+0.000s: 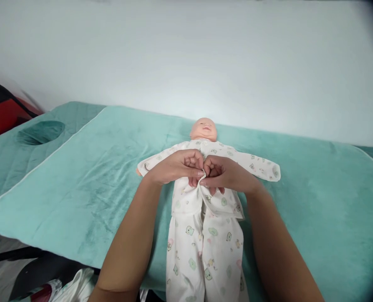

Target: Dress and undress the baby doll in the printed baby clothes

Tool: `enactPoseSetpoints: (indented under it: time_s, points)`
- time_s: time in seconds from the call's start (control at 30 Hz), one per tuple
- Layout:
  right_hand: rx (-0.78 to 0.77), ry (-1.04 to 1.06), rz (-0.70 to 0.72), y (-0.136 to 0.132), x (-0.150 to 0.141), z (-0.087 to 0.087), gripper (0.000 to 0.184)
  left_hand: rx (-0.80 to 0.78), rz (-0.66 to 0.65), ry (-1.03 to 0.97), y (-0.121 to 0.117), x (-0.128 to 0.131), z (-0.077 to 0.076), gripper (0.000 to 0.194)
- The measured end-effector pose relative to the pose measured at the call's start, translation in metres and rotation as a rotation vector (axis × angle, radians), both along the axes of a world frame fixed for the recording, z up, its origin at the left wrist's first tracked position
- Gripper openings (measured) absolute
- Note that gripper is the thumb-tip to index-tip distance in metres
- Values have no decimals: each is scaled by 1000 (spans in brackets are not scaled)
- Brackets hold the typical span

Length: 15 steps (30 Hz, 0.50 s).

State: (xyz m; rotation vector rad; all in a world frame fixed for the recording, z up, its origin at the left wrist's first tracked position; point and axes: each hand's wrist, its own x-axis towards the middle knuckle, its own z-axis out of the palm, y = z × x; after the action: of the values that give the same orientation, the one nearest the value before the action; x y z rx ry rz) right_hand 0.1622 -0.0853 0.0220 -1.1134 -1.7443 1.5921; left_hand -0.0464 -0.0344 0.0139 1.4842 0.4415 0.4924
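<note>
A baby doll (pixel 204 128) lies on its back, its head toward the wall. It wears a white long-sleeved top (pixel 224 205) printed with small animals and matching trousers (pixel 191 247). Over the doll's chest, my left hand (pixel 186 165) pinches the front edge of the top between thumb and fingers. Close against it, my right hand (pixel 222 173) is closed on the opposite front edge of the top. The edges meet and pucker upward between my fingertips. Any fastener there is hidden by my fingers. Below my hands the hem falls apart a little over the trousers.
A teal cover (pixel 88 180) spreads over the padded table, which has a face hole (pixel 41 132) at its left end. Behind stands a white wall (pixel 186 63). A red and black object (pixel 0 111) is at far left. Crumpled white cloth (pixel 77 287) lies below the table's front edge.
</note>
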Motion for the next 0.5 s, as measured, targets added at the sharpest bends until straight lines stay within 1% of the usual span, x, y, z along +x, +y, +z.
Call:
enactPoseSetpoints:
  time_s: [0.13, 0.27, 0.33, 0.5]
  points:
    - [18, -58, -61, -3, -6, 4, 30, 25, -3, 19, 0, -1, 1, 22]
    - [31, -66, -90, -5, -10, 4, 31, 27, 11, 42, 0, -2, 0, 24]
    - [22, -60, -81, -4, -9, 3, 30, 36, 4, 31, 1, -3, -1, 23]
    - [-8, 7, 0, -1, -1, 0, 29, 29, -20, -13, 1, -4, -2, 21]
